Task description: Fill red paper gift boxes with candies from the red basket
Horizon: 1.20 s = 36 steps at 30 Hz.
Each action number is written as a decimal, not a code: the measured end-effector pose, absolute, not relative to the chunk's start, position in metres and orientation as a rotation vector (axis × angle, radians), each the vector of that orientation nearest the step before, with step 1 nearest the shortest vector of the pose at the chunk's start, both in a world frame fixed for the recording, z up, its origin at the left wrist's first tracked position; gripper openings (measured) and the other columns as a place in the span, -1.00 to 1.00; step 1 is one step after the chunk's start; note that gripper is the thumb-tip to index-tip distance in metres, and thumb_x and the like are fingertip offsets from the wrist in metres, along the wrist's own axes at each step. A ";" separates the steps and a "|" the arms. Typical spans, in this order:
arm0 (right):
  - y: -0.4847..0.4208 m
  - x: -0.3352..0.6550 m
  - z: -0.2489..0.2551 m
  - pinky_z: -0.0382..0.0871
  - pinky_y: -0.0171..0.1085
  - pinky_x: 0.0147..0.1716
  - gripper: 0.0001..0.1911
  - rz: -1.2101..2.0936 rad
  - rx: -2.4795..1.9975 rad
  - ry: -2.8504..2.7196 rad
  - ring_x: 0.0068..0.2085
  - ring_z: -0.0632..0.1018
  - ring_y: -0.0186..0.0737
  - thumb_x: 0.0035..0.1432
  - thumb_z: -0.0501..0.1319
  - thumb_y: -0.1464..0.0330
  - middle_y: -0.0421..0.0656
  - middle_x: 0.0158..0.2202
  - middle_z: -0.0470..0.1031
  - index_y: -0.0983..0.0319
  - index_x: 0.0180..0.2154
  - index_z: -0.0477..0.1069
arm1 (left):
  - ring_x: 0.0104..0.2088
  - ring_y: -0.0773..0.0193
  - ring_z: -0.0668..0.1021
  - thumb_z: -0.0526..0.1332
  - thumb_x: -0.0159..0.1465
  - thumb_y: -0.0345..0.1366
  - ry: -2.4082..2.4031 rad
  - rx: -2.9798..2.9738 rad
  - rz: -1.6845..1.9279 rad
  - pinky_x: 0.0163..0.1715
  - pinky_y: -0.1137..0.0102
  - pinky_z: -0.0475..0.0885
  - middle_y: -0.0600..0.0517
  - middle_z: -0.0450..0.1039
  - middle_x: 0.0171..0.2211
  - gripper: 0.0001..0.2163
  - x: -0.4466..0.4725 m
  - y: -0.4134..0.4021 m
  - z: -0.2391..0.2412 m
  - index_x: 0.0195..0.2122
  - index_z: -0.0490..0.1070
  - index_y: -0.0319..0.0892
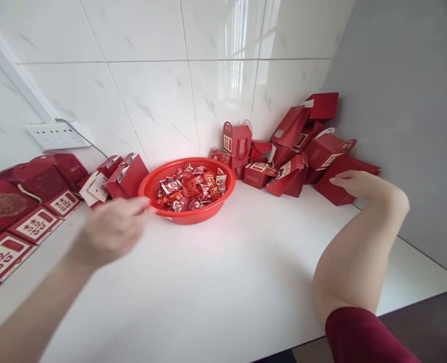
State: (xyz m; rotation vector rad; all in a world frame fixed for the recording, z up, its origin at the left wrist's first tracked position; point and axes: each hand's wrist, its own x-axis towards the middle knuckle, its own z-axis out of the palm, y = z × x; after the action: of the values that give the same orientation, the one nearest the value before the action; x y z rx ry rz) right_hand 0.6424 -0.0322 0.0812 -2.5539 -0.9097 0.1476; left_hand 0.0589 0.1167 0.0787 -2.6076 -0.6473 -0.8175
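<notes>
A red plastic basket [163, 174] full of small red-wrapped candies [190, 188] stands on the white counter near the tiled wall. My left hand [112, 229] hovers just left of the basket's rim, blurred by motion, its fingertips close to the rim. My right hand [354, 182] reaches to the far right, fingers stretched over a red gift box [335, 189] at the edge of a heap of red boxes [302, 146]. Nothing shows in the right hand.
Flat red box blanks [19, 222] lie along the left edge. Two folded red boxes [121, 174] stand left of the basket. A white socket strip [57, 135] is on the wall. The grey wall closes the right side; the counter's front edge runs at lower right.
</notes>
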 end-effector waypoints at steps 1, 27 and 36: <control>-0.033 0.643 0.081 0.48 0.01 -0.35 -0.57 0.214 -2.553 -0.847 -0.22 0.60 0.14 0.14 0.21 0.11 0.03 0.03 0.53 0.09 0.03 0.46 | 0.07 0.21 0.53 0.20 0.33 -0.29 -0.520 -2.685 -0.716 0.19 0.23 0.35 0.11 0.52 0.05 -0.73 0.085 0.111 0.059 0.04 0.46 0.05; 0.034 0.659 0.049 0.11 0.05 0.22 -0.57 -0.400 -1.806 -0.445 0.24 0.28 0.09 0.11 0.17 0.44 0.15 0.17 0.32 0.29 0.05 0.38 | 0.37 0.11 0.19 0.02 0.43 -0.08 -0.851 -3.306 -0.196 0.35 0.08 0.15 0.07 0.09 0.38 -0.55 0.162 0.099 -0.033 0.33 0.14 0.07; 0.106 0.580 0.021 0.54 -0.12 -0.41 -0.53 0.486 -1.562 -0.688 -0.43 0.61 -0.14 0.20 0.14 0.21 0.00 -0.11 0.51 0.18 0.12 0.26 | 0.36 0.10 0.20 0.04 0.42 -0.09 -0.833 -3.322 -0.238 0.36 0.08 0.13 0.04 0.12 0.37 -0.55 0.162 0.097 -0.034 0.32 0.17 0.06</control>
State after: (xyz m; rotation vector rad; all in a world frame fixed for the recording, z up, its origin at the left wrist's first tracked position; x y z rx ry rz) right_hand 0.5802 0.1063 0.0214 -1.5622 -0.6882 0.4861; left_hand 0.1621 0.0973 -0.0341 -3.3219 -0.8334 -0.2382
